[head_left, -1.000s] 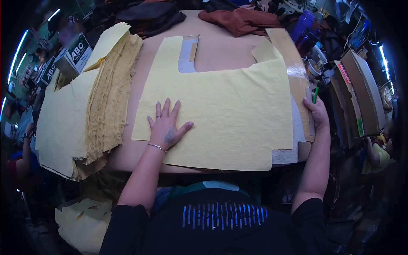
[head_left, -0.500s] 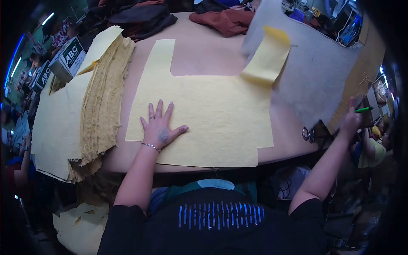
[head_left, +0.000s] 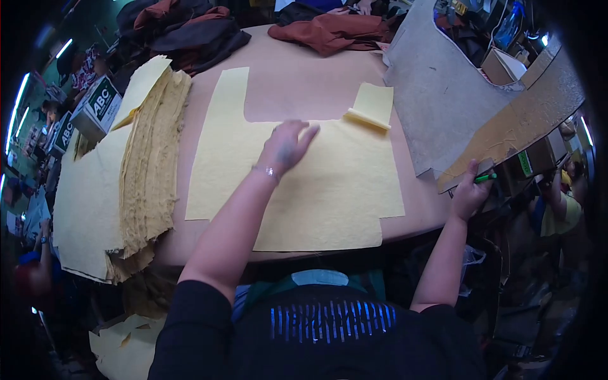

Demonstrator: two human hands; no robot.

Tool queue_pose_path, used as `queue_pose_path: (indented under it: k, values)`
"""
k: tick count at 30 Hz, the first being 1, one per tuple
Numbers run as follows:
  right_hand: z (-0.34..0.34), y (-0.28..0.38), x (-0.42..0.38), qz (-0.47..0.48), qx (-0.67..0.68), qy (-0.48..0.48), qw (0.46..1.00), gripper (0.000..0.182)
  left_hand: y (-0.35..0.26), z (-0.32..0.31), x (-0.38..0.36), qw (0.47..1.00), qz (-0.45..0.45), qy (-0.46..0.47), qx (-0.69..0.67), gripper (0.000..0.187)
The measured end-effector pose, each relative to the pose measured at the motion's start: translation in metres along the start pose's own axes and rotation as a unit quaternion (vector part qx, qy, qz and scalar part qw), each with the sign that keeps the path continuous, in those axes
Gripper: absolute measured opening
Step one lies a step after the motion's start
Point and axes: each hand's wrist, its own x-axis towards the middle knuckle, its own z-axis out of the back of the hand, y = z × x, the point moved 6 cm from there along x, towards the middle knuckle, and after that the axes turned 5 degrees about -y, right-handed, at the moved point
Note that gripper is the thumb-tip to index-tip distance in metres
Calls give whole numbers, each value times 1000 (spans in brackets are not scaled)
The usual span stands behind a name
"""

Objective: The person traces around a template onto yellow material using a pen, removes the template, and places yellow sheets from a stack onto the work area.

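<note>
A pale yellow sheet (head_left: 304, 190) with a wide notch at its far side lies flat on the table; the tip of its right arm is curled over. Above its middle is my left hand (head_left: 285, 149), fingers loosely apart and slightly blurred, holding nothing. My right hand (head_left: 468, 196) grips the near corner of a large cardboard template (head_left: 443, 95), grey with a brown strip and a curved cutout. That template is tilted up at the table's right side. A green pen (head_left: 486, 178) is also held in my right hand.
A thick stack of yellow sheets (head_left: 95, 196) with ragged edges stands on the left, beside ABC boxes (head_left: 98, 104). Dark and rust-coloured cloth (head_left: 329, 31) lies along the far edge of the tan table (head_left: 291, 76). Other people are at both sides.
My left hand has lifted off the sheet and moved right and away from me. My right hand and the template have shifted left. The sheet's raised right arm has dropped, its tip curled.
</note>
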Motion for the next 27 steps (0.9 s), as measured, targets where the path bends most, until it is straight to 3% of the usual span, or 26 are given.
queue_pose_path:
  k: [2, 8, 11, 15, 19, 22, 27]
  values:
    - [-2, 15, -4, 8, 7, 16, 1000, 16, 1, -7, 41, 993, 115, 40, -10, 43]
    - [-4, 11, -10, -13, 19, 24, 999, 15, 10, -83, 117, 995, 98, -20, 11, 45]
    - [-5, 14, -10, -22, 36, 8, 999, 15, -3, -110, 130, 987, 139, -29, 75, 49]
    - [-3, 10, -7, -4, -16, 41, 999, 21, -35, -127, 131, 973, 124, 26, 191, 43]
    - [-2, 10, -7, 0, -42, 19, 999, 26, -13, -167, 139, 985, 160, 61, 24, 25]
    - [2, 6, -5, -1, -64, 4, 998, 26, -6, -169, 149, 994, 104, 11, 25, 19]
    - [7, -2, -9, 31, -72, 25, 997, 31, 24, -138, 206, 985, 104, -116, -70, 24]
